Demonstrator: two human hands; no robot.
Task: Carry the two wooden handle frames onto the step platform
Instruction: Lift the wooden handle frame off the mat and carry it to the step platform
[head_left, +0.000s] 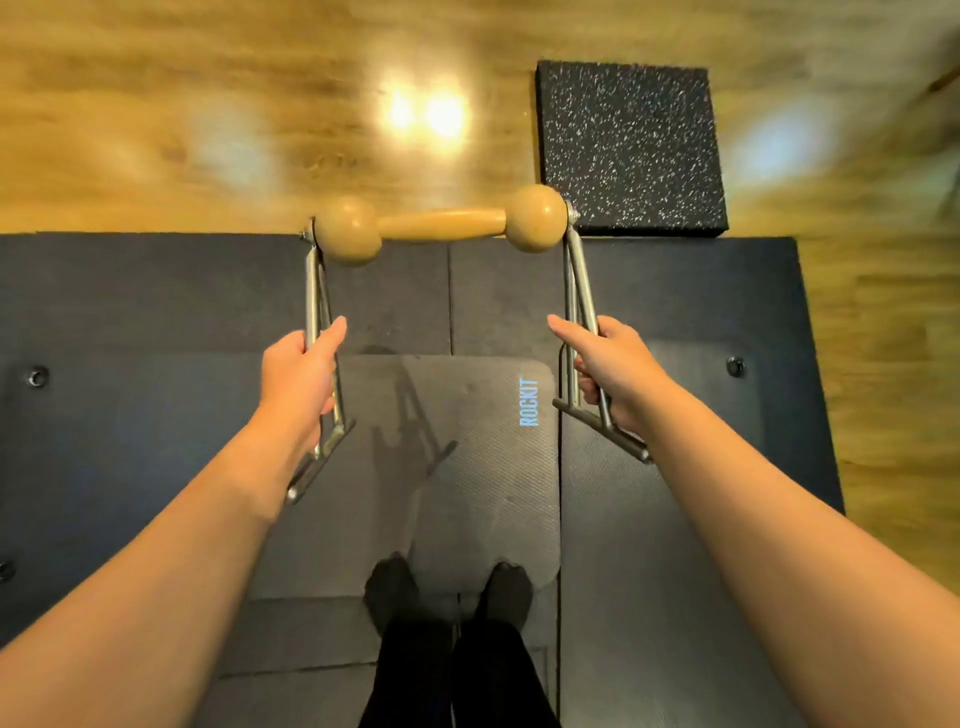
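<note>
left hand (298, 376): fingers wrapped tight round the left metal leg (315, 291) of the frame, thumb lying straight along it

right hand (615, 371): same deal on the right metal leg (577, 280), fingers curled round, thumb pointing far

wooden handle frame (439, 223): held up in the air between both hands, wooden bar with two ball ends at the far end, only one frame visible

step platform (628, 150): black speckled block on the wood floor (182, 104), far right, just past the bar's right ball

feet (447, 592): standing on a grey ROCKIT mat (467, 467) over dark floor mats (130, 291)
</note>
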